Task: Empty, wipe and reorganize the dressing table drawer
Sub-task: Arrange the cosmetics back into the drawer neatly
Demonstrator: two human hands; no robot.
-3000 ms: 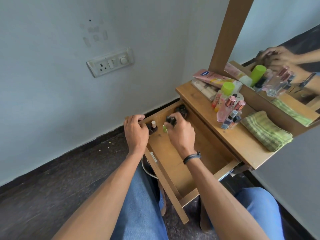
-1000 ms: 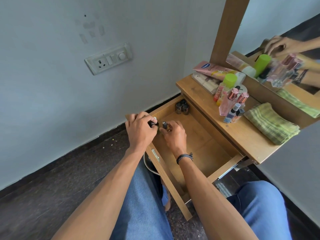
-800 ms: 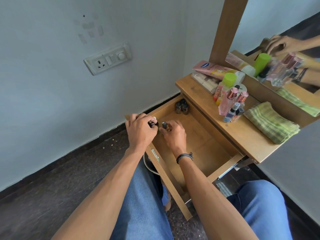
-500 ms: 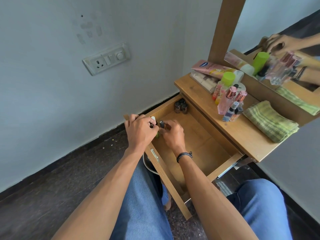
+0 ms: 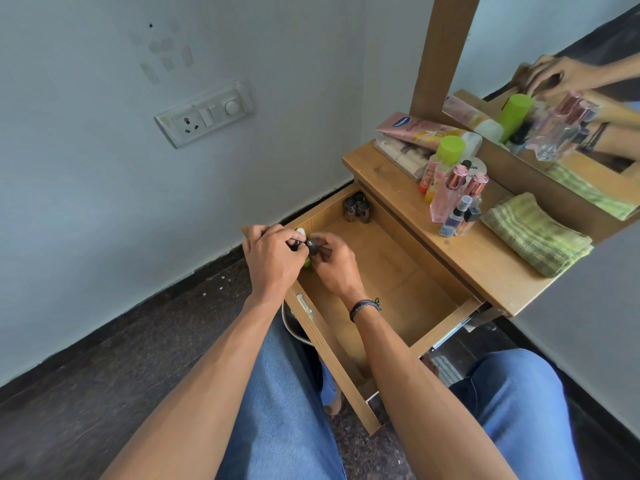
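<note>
black-capped bottle [image 5: 312, 247] in right hand [image 5: 334, 265]

The scene is lit brightly and evenly by soft, diffuse light; its source cannot be told. Shadows are kept faint and soft-edged: mild shade is seen in the drawer [image 5: 391, 271] beyond the right hand [image 5: 334, 265], and the floor [image 5: 104, 375] below the left hand [image 5: 273, 258] is rendered dark. Wide-angle distortion is marked: the mirror frame [image 5: 446, 46] up and right of the hands is tilted, and the forearms are stretched toward the bottom edge. The hands are rendered fairly sharp; the small bottles [image 5: 309, 245] gripped between them are slightly softened.
</note>
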